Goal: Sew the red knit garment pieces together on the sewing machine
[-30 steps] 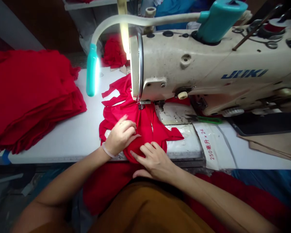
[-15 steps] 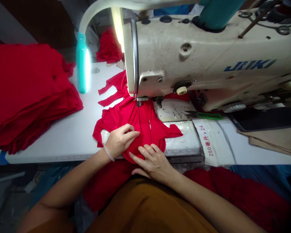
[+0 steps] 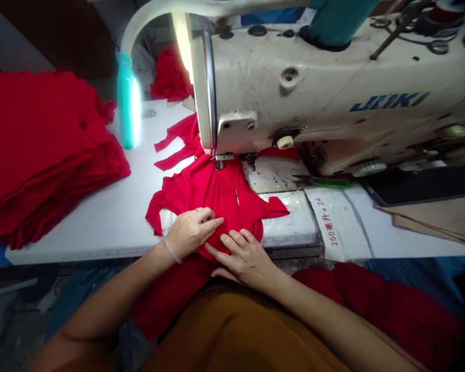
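Note:
A red fabric piece [image 3: 213,191] lies on the white table [image 3: 112,217], running under the presser foot [image 3: 219,163] of a cream sewing machine [image 3: 325,98]. My left hand [image 3: 189,231] rests on the cloth near the table's front edge, fingers curled and pinching a fold. My right hand [image 3: 243,257] lies just beside it, fingers stretched and pressing the same cloth flat at the edge. More red cloth hangs down into my lap.
A tall stack of red fabric [image 3: 42,150] fills the table's left side. A teal lamp [image 3: 127,111] on a flexible neck shines left of the needle. Green-handled snips [image 3: 325,182], a printed plastic bag [image 3: 333,222] and a dark phone [image 3: 422,187] lie to the right.
My view has shifted closer and slightly right. Both hands have slid a little toward the table's front edge on the red cloth, the left fingers curling tighter.

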`<state>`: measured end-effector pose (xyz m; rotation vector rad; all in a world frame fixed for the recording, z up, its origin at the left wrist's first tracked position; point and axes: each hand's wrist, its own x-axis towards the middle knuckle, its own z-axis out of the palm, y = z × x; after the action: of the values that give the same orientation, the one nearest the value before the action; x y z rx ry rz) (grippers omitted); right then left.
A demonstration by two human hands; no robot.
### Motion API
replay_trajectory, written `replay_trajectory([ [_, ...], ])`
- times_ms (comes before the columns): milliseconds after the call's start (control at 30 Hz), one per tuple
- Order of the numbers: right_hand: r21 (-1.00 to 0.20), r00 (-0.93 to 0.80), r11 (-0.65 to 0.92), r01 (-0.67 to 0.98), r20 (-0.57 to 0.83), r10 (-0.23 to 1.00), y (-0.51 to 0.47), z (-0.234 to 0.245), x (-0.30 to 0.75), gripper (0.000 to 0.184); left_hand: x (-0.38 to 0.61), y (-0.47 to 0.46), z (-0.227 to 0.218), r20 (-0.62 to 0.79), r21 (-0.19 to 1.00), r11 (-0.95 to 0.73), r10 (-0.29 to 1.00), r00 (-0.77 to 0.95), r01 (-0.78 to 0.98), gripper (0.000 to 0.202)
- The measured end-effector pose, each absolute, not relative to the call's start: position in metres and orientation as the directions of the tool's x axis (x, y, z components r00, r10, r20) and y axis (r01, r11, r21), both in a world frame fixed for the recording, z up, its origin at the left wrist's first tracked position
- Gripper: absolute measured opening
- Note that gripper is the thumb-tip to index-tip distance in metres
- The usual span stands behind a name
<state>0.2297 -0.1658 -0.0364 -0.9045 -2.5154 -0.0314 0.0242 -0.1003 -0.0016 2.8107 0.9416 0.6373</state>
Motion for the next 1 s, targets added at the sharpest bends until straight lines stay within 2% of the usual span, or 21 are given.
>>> replay_trajectory([
  [200, -0.139, -0.675, 0.787, 0.601, 0.438, 0.593, -0.169, -0.031, 0.23, 0.052, 0.028, -0.104, -0.001, 0.328, 0.169, -0.791, 0.608, 0.723, 0.588, 0.027],
  [267, -0.228, -0.665, 0.789, 0.571, 0.435, 0.607, -0.163, -0.022, 0.231, 0.042, 0.029, -0.106, 0.001, 0.283, 0.124, -0.783, 0.617, 0.734, 0.61, 0.028],
  [333, -0.376, -0.6, 0.74, 0.558, 0.433, 0.672, -0.149, -0.011, 0.234, 0.028, 0.03, -0.108, 0.004, 0.229, 0.076, -0.779, 0.621, 0.75, 0.622, 0.029],
  [400, -0.46, -0.52, 0.674, 0.578, 0.428, 0.739, -0.126, -0.004, 0.237, 0.027, 0.03, -0.11, 0.006, 0.196, 0.043, -0.774, 0.627, 0.754, 0.632, 0.029],
  [467, -0.418, -0.507, 0.645, 0.64, 0.4, 0.763, -0.101, -0.002, 0.238, 0.035, 0.031, -0.11, 0.006, 0.181, 0.037, -0.764, 0.639, 0.748, 0.644, 0.029],
  [567, -0.27, -0.565, 0.623, 0.734, 0.266, 0.781, -0.071, -0.004, 0.238, 0.044, 0.032, -0.108, 0.006, 0.159, 0.049, -0.75, 0.658, 0.736, 0.659, 0.029],
  [700, -0.125, -0.592, 0.615, 0.778, 0.18, 0.786, -0.054, -0.005, 0.234, 0.043, 0.034, -0.099, 0.005, 0.128, 0.026, -0.731, 0.679, 0.723, 0.682, 0.029],
  [867, -0.079, -0.565, 0.582, 0.809, 0.17, 0.808, -0.041, -0.005, 0.229, 0.046, 0.037, -0.083, 0.004, 0.112, 0.013, -0.712, 0.699, 0.706, 0.702, 0.027],
  [1000, -0.083, -0.532, 0.56, 0.824, 0.226, 0.816, -0.036, -0.007, 0.228, 0.041, 0.037, -0.071, 0.004, 0.146, -0.025, -0.699, 0.705, 0.694, 0.715, 0.029],
])
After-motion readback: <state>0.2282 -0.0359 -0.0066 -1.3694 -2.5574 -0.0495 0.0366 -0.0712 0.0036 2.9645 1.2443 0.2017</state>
